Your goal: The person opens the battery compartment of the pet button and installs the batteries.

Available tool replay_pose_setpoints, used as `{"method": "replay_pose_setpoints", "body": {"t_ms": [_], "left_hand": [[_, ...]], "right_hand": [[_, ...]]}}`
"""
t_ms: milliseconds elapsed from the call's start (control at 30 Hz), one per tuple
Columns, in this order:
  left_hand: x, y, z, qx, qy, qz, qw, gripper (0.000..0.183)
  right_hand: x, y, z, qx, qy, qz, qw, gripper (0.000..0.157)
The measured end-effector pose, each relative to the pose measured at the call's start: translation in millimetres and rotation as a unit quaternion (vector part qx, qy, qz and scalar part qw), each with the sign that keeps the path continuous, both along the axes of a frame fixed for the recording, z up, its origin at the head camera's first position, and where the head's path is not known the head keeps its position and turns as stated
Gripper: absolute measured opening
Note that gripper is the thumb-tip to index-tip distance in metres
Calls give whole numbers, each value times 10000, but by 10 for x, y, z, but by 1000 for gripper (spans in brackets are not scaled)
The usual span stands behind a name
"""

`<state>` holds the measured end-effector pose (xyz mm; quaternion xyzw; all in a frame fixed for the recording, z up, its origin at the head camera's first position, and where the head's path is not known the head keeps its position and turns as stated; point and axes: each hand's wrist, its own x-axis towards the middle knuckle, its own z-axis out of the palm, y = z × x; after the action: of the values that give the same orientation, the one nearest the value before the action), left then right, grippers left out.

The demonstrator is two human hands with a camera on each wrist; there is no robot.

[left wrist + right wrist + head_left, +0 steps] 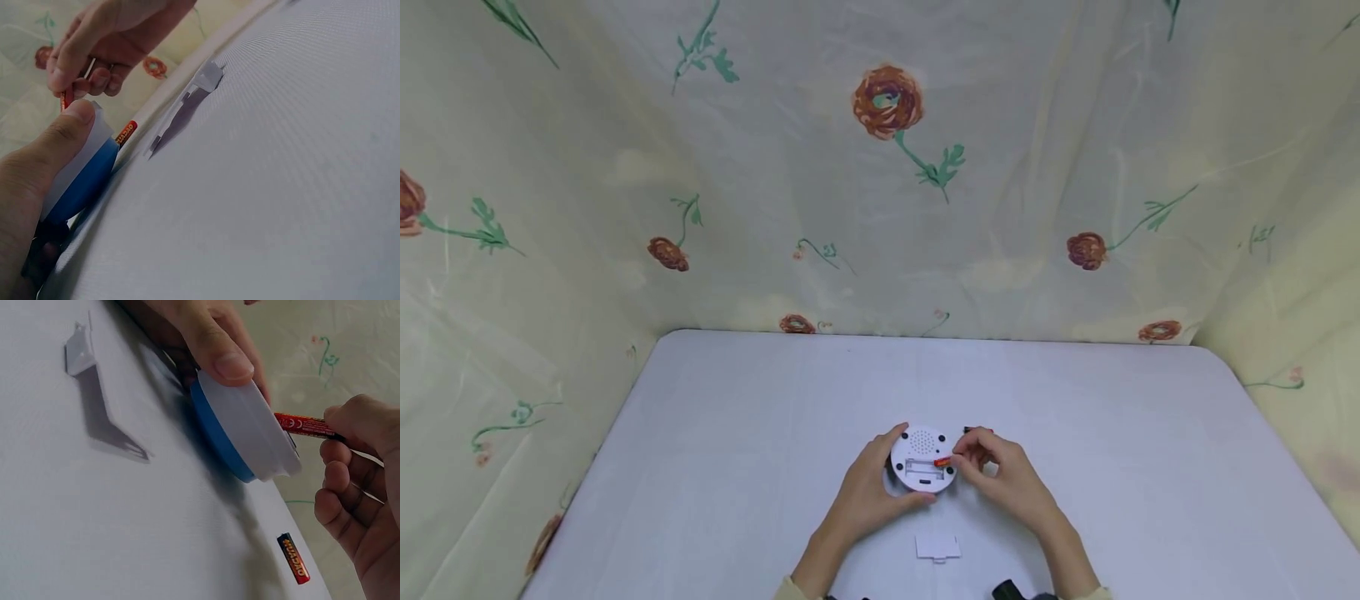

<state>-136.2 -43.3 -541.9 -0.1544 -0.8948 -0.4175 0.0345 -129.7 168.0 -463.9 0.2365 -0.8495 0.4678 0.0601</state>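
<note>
A round white device (pixel 922 441) with a blue lower side lies face down, its speaker holes and open battery compartment upward. Around its edge curls my left hand (pixel 868 482), the thumb on the near rim and the fingers at the far left. My right hand (pixel 1011 483) pinches a red battery (pixel 303 425) between thumb and index finger. The battery's far end is at the compartment, and in the head view it overlaps the right part of that slot. Nothing fills the rest of the slot.
A second red-and-black battery (pixel 294 559) lies on the white table (pixel 737 433), partly hidden behind my right hand in the head view. Nearer to me is the white battery cover (pixel 937 547). A black object (pixel 1007 590) shows at the bottom edge. Flowered cloth (pixel 760 167) hangs around the table.
</note>
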Motion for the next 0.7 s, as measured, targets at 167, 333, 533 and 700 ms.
{"method": "replay_pose_setpoints", "body": {"t_ms": [167,333,533,700], "left_hand": [[-4,-1,1,-17,5,-18,10000,102],[13,5,19,-44,9,-8,10000,102],[17,6,19,-52,39,3,10000,101],[4,1,15,-52,15,0,10000,101]], "right_hand": [[-11,-27,-31,75,-175,49,9998,12],[-7,-33,-45,106,-245,19,9996,12],[3,-37,-47,99,-267,-7,9996,12],[-8,-43,-55,52,-251,41,9997,12]]}}
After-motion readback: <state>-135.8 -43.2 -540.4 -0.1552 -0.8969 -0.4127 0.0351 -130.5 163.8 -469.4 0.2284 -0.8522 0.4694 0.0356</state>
